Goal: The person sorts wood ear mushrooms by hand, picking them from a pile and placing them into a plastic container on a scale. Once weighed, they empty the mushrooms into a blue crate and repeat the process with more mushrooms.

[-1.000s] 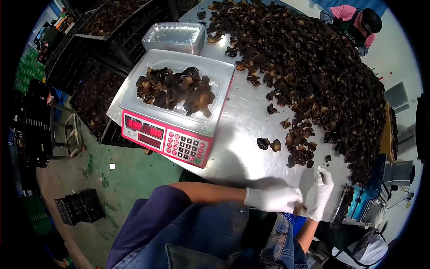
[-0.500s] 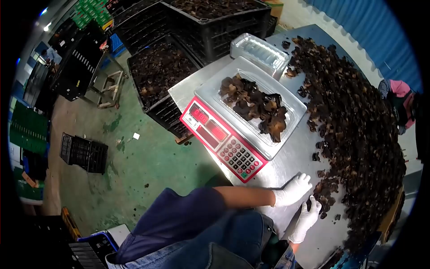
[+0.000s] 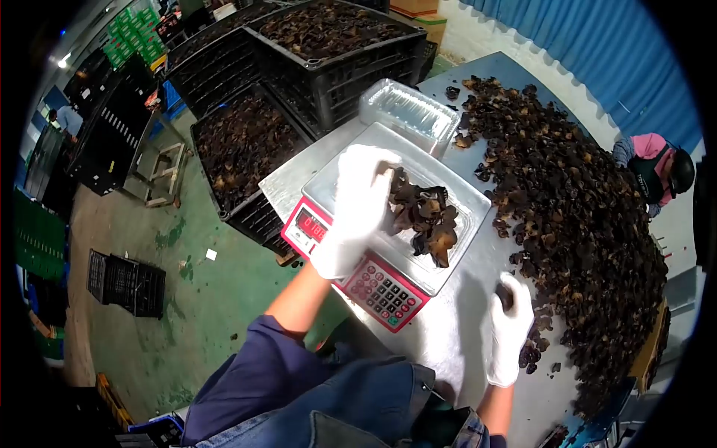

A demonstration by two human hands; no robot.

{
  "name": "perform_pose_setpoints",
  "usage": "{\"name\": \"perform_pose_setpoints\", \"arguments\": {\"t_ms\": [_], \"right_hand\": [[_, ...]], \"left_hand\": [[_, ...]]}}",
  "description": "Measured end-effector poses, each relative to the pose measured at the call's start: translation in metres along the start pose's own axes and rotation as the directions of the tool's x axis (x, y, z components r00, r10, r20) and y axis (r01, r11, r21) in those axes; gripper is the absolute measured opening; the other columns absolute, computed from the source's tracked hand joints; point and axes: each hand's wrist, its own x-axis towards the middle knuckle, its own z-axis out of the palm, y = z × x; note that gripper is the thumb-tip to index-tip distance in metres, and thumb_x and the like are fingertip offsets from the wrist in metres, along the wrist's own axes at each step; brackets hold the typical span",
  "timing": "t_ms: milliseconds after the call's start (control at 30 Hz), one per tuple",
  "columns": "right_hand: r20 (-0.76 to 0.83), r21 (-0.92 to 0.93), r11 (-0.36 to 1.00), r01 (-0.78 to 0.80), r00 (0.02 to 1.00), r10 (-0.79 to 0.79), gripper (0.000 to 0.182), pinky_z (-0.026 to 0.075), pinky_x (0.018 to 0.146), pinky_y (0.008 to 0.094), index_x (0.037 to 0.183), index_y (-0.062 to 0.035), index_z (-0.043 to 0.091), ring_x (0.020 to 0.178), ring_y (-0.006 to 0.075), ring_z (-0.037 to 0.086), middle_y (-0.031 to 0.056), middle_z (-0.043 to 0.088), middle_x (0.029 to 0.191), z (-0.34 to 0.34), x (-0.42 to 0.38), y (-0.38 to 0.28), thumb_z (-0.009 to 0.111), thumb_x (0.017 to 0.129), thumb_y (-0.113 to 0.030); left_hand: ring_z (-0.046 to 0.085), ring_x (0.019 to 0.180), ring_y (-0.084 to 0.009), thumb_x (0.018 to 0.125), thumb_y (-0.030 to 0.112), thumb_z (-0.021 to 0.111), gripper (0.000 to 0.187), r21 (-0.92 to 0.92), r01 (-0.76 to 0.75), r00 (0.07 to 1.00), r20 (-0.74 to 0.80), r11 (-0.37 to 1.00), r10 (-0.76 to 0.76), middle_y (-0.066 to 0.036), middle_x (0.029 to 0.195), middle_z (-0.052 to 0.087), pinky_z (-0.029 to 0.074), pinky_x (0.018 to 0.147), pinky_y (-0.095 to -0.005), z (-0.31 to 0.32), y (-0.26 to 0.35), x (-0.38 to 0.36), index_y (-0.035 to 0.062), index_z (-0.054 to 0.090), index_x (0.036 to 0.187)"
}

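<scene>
My left hand [image 3: 357,205], in a white glove, reaches over the red digital scale [image 3: 373,280] and rests on the near end of the clear plastic tray [image 3: 463,213] standing on its pan. The fingers touch the dark wood-ear mushrooms [image 3: 422,216] in that tray. My right hand [image 3: 509,328], also gloved, lies on the steel table [image 3: 448,336] at the edge of the big mushroom heap [image 3: 582,216], with a dark mushroom piece under its fingertips.
A stack of empty clear trays [image 3: 409,112] sits behind the scale. Black crates of mushrooms [image 3: 246,142] stand left of the table, more crates [image 3: 328,37] behind. Another person in pink [image 3: 653,168] works at the far side. A small empty crate [image 3: 127,280] lies on the green floor.
My left hand has lifted from the table edge and gone up onto the tray on the scale. The right hand stays by the heap. The camera has turned slightly.
</scene>
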Motion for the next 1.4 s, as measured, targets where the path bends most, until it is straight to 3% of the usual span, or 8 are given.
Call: {"name": "perform_pose_setpoints", "arguments": {"t_ms": [267, 600, 767, 933, 1033, 1167, 1300, 1400], "right_hand": [[0.227, 0.026, 0.988, 0.15, 0.962, -0.152, 0.048, 0.051, 0.072, 0.027, 0.13, -0.0082, 0.06, 0.078, 0.0151, 0.061, 0.0075, 0.062, 0.116, 0.069, 0.074, -0.05, 0.072, 0.084, -0.013], [-0.044, 0.391, 0.903, -0.18, 0.976, 0.213, 0.046, 0.043, 0.09, 0.0243, 0.141, -0.0083, 0.053, 0.097, 0.0088, 0.053, 0.0042, 0.062, 0.123, 0.043, 0.056, -0.004, 0.06, 0.096, -0.007], [-0.003, 0.373, 0.906, -0.202, 0.976, 0.219, 0.058, 0.015, 0.121, 0.0415, 0.151, -0.003, 0.031, 0.148, 0.0293, 0.022, 0.0172, 0.026, 0.158, 0.08, 0.051, 0.007, 0.053, 0.1, -0.023], [0.098, 0.413, 0.844, -0.343, 0.938, 0.334, 0.072, 0.007, 0.123, 0.0382, 0.156, -0.0024, 0.016, 0.152, 0.0286, 0.008, 0.0191, 0.011, 0.163, 0.115, 0.044, -0.003, 0.048, 0.102, -0.038], [0.154, 0.539, 0.737, -0.408, 0.908, 0.389, 0.073, 0.007, 0.123, 0.0389, 0.156, -0.0029, 0.015, 0.152, 0.0299, 0.008, 0.0201, 0.01, 0.163, 0.115, 0.033, -0.004, 0.046, 0.103, -0.041], [0.25, 0.808, 0.384, -0.447, 0.85, 0.464, 0.068, 0.049, 0.093, 0.0368, 0.158, -0.011, 0.014, 0.113, 0.0184, 0.055, 0.0087, 0.052, 0.136, 0.065, 0.012, 0.002, 0.047, 0.105, -0.037], [0.105, 0.829, 0.432, -0.356, 0.857, 0.505, 0.069, 0.025, 0.117, 0.0358, 0.158, -0.0085, 0.006, 0.146, 0.0229, 0.027, 0.0133, 0.021, 0.161, -0.001, -0.034, 0.037, 0.041, 0.106, -0.036], [-0.07, 0.846, 0.464, -0.262, 0.808, 0.585, 0.066, 0.044, 0.103, 0.0343, 0.158, -0.01, 0.01, 0.131, 0.0215, 0.045, 0.0103, 0.026, 0.159, -0.057, -0.088, 0.065, 0.042, 0.106, -0.036]], "left_hand": [[0.053, 0.114, -0.0292, 0.085, 0.011, 0.068, 0.037, 0.027, -0.011, 0.961, 0.277, 1.0, 0.003, -0.012, 0.118, 0.059, 0.041, 0.101, -0.0389, -0.002, -0.008, -0.013, 0.0053, 0.063, 0.121], [0.058, 0.111, -0.0278, 0.09, 0.01, 0.06, 0.026, -0.005, 0.238, 0.963, -0.127, 0.971, -0.237, -0.013, 0.114, 0.065, 0.043, 0.1, -0.0381, -0.057, -0.077, 0.017, 0.0056, 0.066, 0.115], [0.062, 0.11, -0.026, 0.097, 0.018, 0.054, 0.03, 0.09, 0.296, 0.948, 0.092, 0.951, -0.304, -0.014, 0.115, 0.068, 0.046, 0.098, -0.0347, -0.043, -0.094, 0.012, 0.0018, 0.063, 0.121], [0.059, 0.111, -0.0311, 0.097, 0.018, 0.055, 0.029, 0.22, 0.197, 0.96, 0.156, 0.955, -0.234, -0.017, 0.113, 0.066, 0.045, 0.098, -0.0378, -0.015, -0.074, -0.008, 0.0021, 0.063, 0.12], [0.057, 0.11, -0.0358, 0.096, 0.019, 0.055, 0.029, 0.18, 0.192, 0.964, 0.15, 0.965, -0.22, -0.019, 0.114, 0.065, 0.044, 0.098, -0.0424, -0.004, -0.063, -0.013, 0.0014, 0.065, 0.116], [0.055, 0.115, -0.0315, 0.098, 0.019, 0.055, 0.033, 0.019, 0.285, 0.929, 0.24, 0.958, -0.281, -0.018, 0.12, 0.063, 0.041, 0.102, -0.0394, 0.021, -0.037, -0.028, 0.0014, 0.061, 0.125], [0.053, 0.117, -0.0297, 0.098, 0.017, 0.054, 0.037, -0.093, 0.293, 0.87, 0.439, 0.952, -0.225, -0.017, 0.125, 0.06, 0.04, 0.104, -0.0391, 0.057, 0.033, -0.054, 0.0023, 0.056, 0.132], [0.052, 0.118, -0.0295, 0.098, 0.016, 0.055, 0.04, -0.177, 0.273, 0.799, 0.589, 0.946, -0.12, -0.016, 0.126, 0.058, 0.04, 0.104, -0.0394, 0.098, 0.087, -0.09, 0.0032, 0.052, 0.136]]}}
